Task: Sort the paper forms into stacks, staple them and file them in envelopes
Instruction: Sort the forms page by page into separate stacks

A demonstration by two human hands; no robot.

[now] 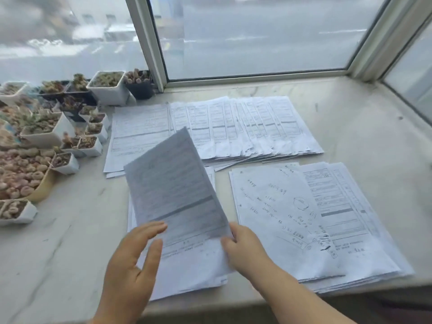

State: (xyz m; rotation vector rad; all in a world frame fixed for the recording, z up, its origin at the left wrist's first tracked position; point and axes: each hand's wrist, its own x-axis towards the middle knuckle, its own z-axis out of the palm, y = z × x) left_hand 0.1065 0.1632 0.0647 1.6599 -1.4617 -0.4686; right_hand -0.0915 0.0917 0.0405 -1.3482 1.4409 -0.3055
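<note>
Head view, right hand: your right hand [245, 246] pinches the lower right corner of one lifted form [173, 183]. The sheet stands tilted up over the near stack [187, 272], and only this one corner is held.
Head view, left hand: your left hand [133, 256] is released, with fingers straight and spread. It is at the lower left edge of the lifted form. I cannot tell if the fingertips touch the paper or only float near it.
Where the forms are: all lie on the marble sill [70, 242]. The near stack is under your hands, a second stack with a handwritten sheet [280, 213] on top is to the right, and a fanned row of forms [245, 127] is behind, beside one more flat pile [138, 136].
Risk, sheet slips: the grip is on one corner only, so in my judgement the lifted form can bend, swing or tear there if you move it fast.
Risk, two sheets together: a thin form can stick to the one under it, and then it goes to the wrong stack.
Risk, stacks mix: the stacks lie close and some edges overlap. A careless drop can push the fanned row out of order.
Risk, plants: small succulent pots [91, 141] stand just beside the far left pile. A wide sweep of the paper can knock one over and put soil on the forms.
Not seen: no stapler and no envelopes are in this view.
</note>
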